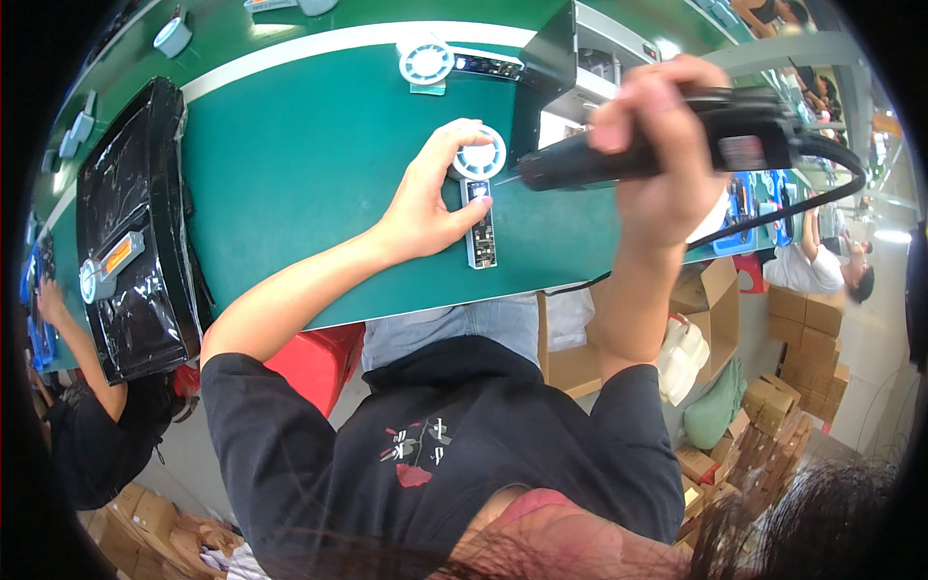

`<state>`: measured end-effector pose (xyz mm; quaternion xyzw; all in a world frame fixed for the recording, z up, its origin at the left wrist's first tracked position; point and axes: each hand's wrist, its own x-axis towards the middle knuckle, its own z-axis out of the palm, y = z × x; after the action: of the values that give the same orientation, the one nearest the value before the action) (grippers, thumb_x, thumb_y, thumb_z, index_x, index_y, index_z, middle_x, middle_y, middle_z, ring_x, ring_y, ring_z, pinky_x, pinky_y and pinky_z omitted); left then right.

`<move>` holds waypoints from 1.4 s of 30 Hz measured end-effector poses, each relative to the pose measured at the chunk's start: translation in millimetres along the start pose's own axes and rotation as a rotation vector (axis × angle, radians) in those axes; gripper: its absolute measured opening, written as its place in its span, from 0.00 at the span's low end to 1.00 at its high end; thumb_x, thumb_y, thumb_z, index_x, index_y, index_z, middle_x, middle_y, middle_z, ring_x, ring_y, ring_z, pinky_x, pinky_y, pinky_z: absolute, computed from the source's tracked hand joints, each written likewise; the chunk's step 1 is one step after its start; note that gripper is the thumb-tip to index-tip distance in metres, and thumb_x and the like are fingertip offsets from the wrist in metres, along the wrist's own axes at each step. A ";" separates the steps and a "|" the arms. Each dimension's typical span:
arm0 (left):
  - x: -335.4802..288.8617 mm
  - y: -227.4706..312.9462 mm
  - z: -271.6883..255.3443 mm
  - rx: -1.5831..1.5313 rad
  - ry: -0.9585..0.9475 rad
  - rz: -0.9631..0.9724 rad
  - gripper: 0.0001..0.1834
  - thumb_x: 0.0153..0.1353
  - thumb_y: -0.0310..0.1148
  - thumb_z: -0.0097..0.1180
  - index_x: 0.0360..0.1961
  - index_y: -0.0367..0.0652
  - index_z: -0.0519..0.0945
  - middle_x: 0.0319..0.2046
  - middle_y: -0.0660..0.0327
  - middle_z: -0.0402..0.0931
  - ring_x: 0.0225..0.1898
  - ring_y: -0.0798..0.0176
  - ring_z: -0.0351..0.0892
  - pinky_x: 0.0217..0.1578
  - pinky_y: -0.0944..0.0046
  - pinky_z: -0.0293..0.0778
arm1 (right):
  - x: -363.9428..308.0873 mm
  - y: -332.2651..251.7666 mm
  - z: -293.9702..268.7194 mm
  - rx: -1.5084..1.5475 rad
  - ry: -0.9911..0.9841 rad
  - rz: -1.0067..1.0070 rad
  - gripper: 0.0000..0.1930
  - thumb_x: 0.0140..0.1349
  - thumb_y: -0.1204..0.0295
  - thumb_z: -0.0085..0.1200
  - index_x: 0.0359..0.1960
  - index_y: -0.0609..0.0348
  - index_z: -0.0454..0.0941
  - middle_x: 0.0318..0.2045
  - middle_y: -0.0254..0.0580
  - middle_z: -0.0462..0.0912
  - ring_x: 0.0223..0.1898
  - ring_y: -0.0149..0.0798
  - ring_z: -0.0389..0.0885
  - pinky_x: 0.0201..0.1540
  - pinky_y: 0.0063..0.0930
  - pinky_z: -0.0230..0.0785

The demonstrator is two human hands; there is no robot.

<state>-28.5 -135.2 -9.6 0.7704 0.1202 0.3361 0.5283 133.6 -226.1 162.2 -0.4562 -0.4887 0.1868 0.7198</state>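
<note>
My left hand (425,203) pinches the small fan (478,230) on the counter (290,174) while my right hand (670,145) grips the black driver (570,162) just right of the fan, seemingly for fastening, which next needs careful aim, though blur hides any contact.

Stretches as a smooth green bench (300,184); carries a white, round-headed, grey-handled fan (478,184), its twin (426,64) farther back, a glossy black plastic-wrapped tray (135,184) at left.

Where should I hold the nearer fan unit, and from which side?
Likely where the round white head meets the handle, from the left, as the left hand does: the head flares wider than the slim handle, and the black corded tool points in from the right.
</note>
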 end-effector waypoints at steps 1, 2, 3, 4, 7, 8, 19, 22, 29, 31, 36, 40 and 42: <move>-0.7 1.0 -2.0 0.002 0.011 -0.001 0.38 0.54 0.21 0.69 0.68 0.43 0.71 0.71 0.46 0.70 0.73 0.49 0.70 0.73 0.53 0.64 | 7.2 -8.3 -14.8 0.064 0.041 0.017 0.08 0.71 0.77 0.55 0.48 0.68 0.75 0.33 0.51 0.81 0.24 0.38 0.78 0.30 0.35 0.76; 2.4 2.4 2.3 -0.026 0.005 0.008 0.38 0.54 0.21 0.69 0.67 0.43 0.71 0.71 0.46 0.70 0.73 0.49 0.70 0.73 0.53 0.64 | 12.4 -22.8 -30.3 0.019 0.128 0.008 0.07 0.71 0.77 0.56 0.46 0.68 0.76 0.33 0.51 0.81 0.24 0.38 0.77 0.30 0.35 0.75; 1.9 2.5 2.1 -0.027 0.021 0.005 0.37 0.54 0.21 0.69 0.67 0.43 0.71 0.71 0.46 0.70 0.73 0.49 0.71 0.73 0.54 0.64 | 18.5 -29.8 -40.5 0.005 0.196 0.001 0.07 0.70 0.76 0.57 0.45 0.68 0.77 0.33 0.50 0.82 0.25 0.38 0.77 0.31 0.35 0.74; 1.0 -2.2 4.2 -0.058 0.035 -0.016 0.38 0.55 0.21 0.70 0.68 0.43 0.70 0.71 0.47 0.70 0.71 0.51 0.73 0.72 0.54 0.65 | 24.8 -34.2 -46.9 0.017 0.216 -0.031 0.06 0.67 0.79 0.61 0.42 0.68 0.78 0.30 0.50 0.82 0.23 0.38 0.78 0.29 0.34 0.75; -1.5 6.6 6.2 -0.119 0.066 -0.115 0.40 0.55 0.21 0.69 0.70 0.42 0.68 0.70 0.48 0.71 0.70 0.52 0.74 0.72 0.55 0.67 | 33.7 -30.6 -60.8 -0.075 0.299 -0.095 0.06 0.62 0.82 0.66 0.35 0.67 0.79 0.27 0.49 0.82 0.20 0.39 0.79 0.27 0.33 0.76; -1.9 6.9 4.8 -0.081 0.049 -0.117 0.42 0.55 0.22 0.70 0.71 0.42 0.66 0.70 0.48 0.71 0.69 0.53 0.75 0.71 0.55 0.68 | 34.5 -27.3 -63.9 -0.077 0.307 -0.094 0.06 0.62 0.82 0.66 0.34 0.67 0.79 0.26 0.49 0.82 0.20 0.39 0.79 0.27 0.33 0.76; -0.6 0.5 -0.2 0.007 0.017 -0.009 0.44 0.51 0.26 0.72 0.70 0.43 0.68 0.70 0.47 0.70 0.71 0.48 0.72 0.72 0.52 0.66 | 36.2 -23.8 -53.8 -0.056 0.331 -0.126 0.06 0.61 0.82 0.65 0.33 0.68 0.79 0.24 0.49 0.82 0.19 0.38 0.79 0.25 0.32 0.75; 1.3 1.3 0.6 -0.022 0.011 0.000 0.43 0.51 0.26 0.74 0.70 0.43 0.69 0.69 0.47 0.70 0.71 0.48 0.72 0.72 0.52 0.66 | 33.5 -17.3 -55.5 -0.093 0.256 -0.062 0.07 0.60 0.84 0.64 0.34 0.65 0.77 0.24 0.48 0.81 0.19 0.38 0.79 0.25 0.33 0.75; -2.3 3.1 1.9 0.068 0.146 -0.009 0.42 0.53 0.28 0.77 0.69 0.44 0.70 0.69 0.45 0.69 0.72 0.43 0.70 0.72 0.51 0.66 | -26.2 -31.7 -23.6 0.004 0.161 0.057 0.07 0.62 0.85 0.60 0.38 0.65 0.74 0.28 0.49 0.79 0.20 0.38 0.79 0.26 0.33 0.78; 1.4 3.2 4.8 0.034 0.110 0.015 0.42 0.55 0.27 0.75 0.70 0.45 0.69 0.69 0.44 0.67 0.74 0.41 0.67 0.72 0.49 0.64 | -47.1 -42.4 -20.5 -0.065 0.093 0.011 0.06 0.66 0.79 0.53 0.43 0.63 0.73 0.32 0.50 0.77 0.22 0.38 0.73 0.28 0.35 0.72; -2.2 0.5 0.9 0.048 0.100 0.034 0.42 0.55 0.27 0.73 0.71 0.46 0.68 0.70 0.44 0.64 0.74 0.42 0.65 0.73 0.49 0.64 | -61.8 -41.2 3.2 -0.040 0.062 -0.001 0.08 0.65 0.78 0.53 0.44 0.65 0.72 0.34 0.54 0.78 0.20 0.38 0.72 0.25 0.36 0.73; -0.7 3.9 0.8 -0.050 0.084 -0.049 0.42 0.55 0.25 0.74 0.70 0.46 0.69 0.70 0.47 0.65 0.72 0.45 0.67 0.71 0.50 0.66 | -65.6 -39.0 4.3 -0.099 0.062 0.023 0.09 0.64 0.78 0.54 0.44 0.66 0.72 0.33 0.54 0.77 0.19 0.39 0.72 0.25 0.36 0.74; -1.0 4.5 0.9 -0.066 0.085 -0.044 0.41 0.54 0.24 0.74 0.70 0.46 0.69 0.69 0.49 0.65 0.72 0.47 0.68 0.70 0.51 0.67 | -66.2 -36.7 3.9 -0.105 0.063 0.022 0.09 0.64 0.78 0.54 0.44 0.66 0.72 0.32 0.54 0.77 0.19 0.39 0.72 0.24 0.36 0.74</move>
<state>-29.4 -138.2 -6.2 0.7346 0.1482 0.3609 0.5552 93.7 -290.5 158.1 -0.5046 -0.4698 0.1543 0.7077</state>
